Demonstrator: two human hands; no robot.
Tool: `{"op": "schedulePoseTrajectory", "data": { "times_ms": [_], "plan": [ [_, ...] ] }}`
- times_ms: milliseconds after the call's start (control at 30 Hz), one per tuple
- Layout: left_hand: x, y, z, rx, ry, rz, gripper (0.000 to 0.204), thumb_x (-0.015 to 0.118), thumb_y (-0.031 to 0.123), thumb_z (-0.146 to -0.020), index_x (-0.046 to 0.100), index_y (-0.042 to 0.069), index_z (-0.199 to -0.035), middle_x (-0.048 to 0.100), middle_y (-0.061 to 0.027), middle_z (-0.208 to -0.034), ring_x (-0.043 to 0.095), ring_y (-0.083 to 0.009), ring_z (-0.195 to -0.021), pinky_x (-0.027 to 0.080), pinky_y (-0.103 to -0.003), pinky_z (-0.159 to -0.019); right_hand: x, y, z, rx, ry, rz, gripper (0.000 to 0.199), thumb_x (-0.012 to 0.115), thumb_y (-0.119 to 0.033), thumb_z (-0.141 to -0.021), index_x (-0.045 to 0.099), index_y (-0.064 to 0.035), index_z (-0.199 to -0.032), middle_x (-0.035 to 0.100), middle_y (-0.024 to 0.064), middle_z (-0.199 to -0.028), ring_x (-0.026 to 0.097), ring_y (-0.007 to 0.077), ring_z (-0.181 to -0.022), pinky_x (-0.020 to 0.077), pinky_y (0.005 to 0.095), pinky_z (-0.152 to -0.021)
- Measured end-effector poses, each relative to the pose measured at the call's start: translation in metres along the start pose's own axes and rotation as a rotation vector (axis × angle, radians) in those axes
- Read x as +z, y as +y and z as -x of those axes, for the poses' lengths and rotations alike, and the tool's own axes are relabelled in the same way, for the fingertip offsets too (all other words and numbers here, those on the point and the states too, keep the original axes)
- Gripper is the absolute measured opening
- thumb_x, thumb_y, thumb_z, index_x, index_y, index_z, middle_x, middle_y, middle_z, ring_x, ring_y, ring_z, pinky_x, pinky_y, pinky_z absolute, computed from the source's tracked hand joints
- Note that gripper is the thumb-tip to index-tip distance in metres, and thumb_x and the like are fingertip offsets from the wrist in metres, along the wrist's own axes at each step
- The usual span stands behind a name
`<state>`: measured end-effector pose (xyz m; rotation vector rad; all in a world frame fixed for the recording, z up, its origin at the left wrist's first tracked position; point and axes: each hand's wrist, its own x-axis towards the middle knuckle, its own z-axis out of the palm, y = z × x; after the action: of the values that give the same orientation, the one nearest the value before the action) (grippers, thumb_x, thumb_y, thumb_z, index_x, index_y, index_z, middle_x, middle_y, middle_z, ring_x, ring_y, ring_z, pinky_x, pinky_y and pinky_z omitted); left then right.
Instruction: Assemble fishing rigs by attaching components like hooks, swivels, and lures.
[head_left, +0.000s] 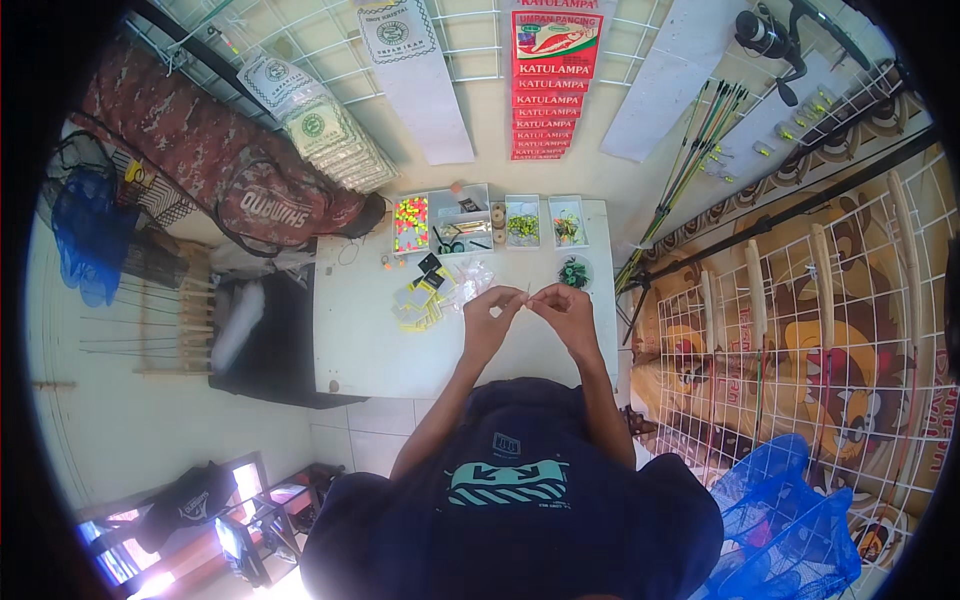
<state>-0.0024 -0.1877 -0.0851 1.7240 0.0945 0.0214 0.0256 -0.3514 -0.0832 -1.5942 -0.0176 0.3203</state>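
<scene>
Head view: 2 hands, left (487, 318), right (566, 310), pinching thin pale sliver (527, 291) above smooth white table (370, 340).

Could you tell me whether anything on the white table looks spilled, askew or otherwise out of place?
Mostly tidy. The yellow and black packets lie in a loose, fanned heap rather than a neat stack, left of the left hand. The compartment trays sit in a row along the far edge. Nothing looks spilled or damaged.

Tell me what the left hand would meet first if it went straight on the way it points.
Probably the right hand: the left hand points rightward at it, fingertips almost meeting over the white table. Depth is unclear.
</scene>
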Motion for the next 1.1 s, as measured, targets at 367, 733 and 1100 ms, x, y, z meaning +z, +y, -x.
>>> {"op": "schedulePoseTrajectory", "data": {
  "times_ms": [367, 733, 1100],
  "plan": [
    [0.002, 0.011, 0.007, 0.381, -0.052, -0.71, 0.012, 0.066, 0.011, -0.082, 0.058, 0.002, -0.082, 0.06, -0.0131, -0.078, 0.058, -0.0311, -0.08, 0.045, -0.041, -0.076, 0.019, 0.007, 0.01, -0.24, 0.234, 0.344, 0.013, 0.069, -0.006, -0.08, 0.058, 0.0016, -0.081, 0.066, 0.0112, -0.074, 0.067, 0.0196, -0.069, 0.0522, 0.0305, -0.065],
    [-0.02, 0.043, -0.007, 0.566, -0.137, -0.687, 0.047, 0.076, 0.021, -0.075, 0.06, 0.009, -0.118, 0.059, -0.011, -0.117, 0.054, -0.029, -0.109, 0.042, -0.041, -0.093, -0.001, 0.005, -0.004, -0.014, -0.101, -0.376, 0.016, 0.067, 0.001, -0.081, 0.054, -0.0001, -0.091, 0.061, 0.0099, -0.087, 0.067, 0.0191, -0.082, 0.0544, 0.0281, -0.073],
    [-0.023, 0.042, -0.006, 0.527, -0.19, -0.592, 0.04, 0.077, 0.026, -0.074, 0.066, 0.006, -0.106, 0.064, -0.0092, -0.099, 0.059, -0.0282, -0.094, 0.046, -0.039, -0.083, -0.003, -0.005, 0.003, 0.003, -0.091, -0.343, 0.015, 0.069, 0.001, -0.079, 0.056, -0.0012, -0.087, 0.063, 0.009, -0.086, 0.066, 0.0175, -0.081, 0.0539, 0.0284, -0.075]
  ]
}}
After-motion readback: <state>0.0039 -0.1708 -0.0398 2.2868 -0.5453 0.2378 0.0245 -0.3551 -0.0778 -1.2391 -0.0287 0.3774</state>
